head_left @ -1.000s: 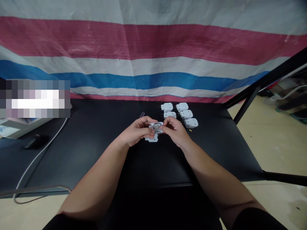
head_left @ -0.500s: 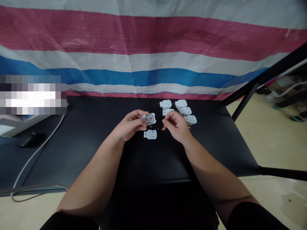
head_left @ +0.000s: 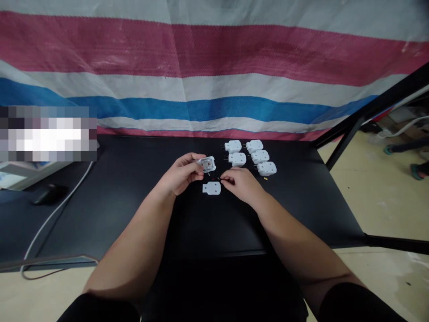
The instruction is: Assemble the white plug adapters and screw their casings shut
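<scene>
While the left hand pinches an open white plug housing between thumb and fingers, just beyond the flat white cover, the right hand is right of that cover, fingertips nearly together; whether they grip anything, I can't tell. Five pronged white plugs sit on the bench, beyond the cover and to its right.

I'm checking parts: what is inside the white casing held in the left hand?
Inside the white casing, a small coppery spot shows, too tiny to identify. The left hand covers the end it grips, so anything there cannot be seen.
</scene>
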Motion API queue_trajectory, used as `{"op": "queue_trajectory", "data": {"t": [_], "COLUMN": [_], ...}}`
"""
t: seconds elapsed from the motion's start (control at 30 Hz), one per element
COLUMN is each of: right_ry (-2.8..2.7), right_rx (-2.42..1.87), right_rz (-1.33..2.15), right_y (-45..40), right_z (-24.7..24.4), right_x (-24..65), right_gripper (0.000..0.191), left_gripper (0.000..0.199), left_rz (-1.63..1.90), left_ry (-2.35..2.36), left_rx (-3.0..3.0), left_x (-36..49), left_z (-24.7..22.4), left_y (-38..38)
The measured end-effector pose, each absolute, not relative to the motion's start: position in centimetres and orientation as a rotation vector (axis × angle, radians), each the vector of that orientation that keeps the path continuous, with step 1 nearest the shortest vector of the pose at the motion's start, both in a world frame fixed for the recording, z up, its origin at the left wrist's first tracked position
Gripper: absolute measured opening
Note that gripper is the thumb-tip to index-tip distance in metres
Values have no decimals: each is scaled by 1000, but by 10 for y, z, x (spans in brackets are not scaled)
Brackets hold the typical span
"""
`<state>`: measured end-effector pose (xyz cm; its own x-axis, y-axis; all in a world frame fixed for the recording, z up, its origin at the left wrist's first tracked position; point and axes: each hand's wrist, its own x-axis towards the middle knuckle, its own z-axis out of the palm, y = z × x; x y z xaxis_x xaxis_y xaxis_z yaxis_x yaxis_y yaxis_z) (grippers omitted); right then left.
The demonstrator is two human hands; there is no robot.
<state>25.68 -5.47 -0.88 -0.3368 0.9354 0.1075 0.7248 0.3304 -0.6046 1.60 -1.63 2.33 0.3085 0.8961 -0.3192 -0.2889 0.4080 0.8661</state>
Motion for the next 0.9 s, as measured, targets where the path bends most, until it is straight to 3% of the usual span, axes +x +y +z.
{"op": "queue_trajectory", "data": {"t": [0.3,0.6,0.9], "right_ry": [-2185,-2210,-2058], "right_rx": [-1454,-1528,-1503], "right_rz": [639,551,714], "right_y": [-56,-50,-54], "right_z": [-12,-15,-13], "right_x": [252,247,260], "right_gripper": [28,18,26], "left_gripper": [33,31,31], "left_rz": [932,906,870], "left_ry": [956,926,930], "left_rx": [767,779,765], "left_x": [14,14,14], "left_z": [24,24,23], "left_y": [-13,-15,-15]}}
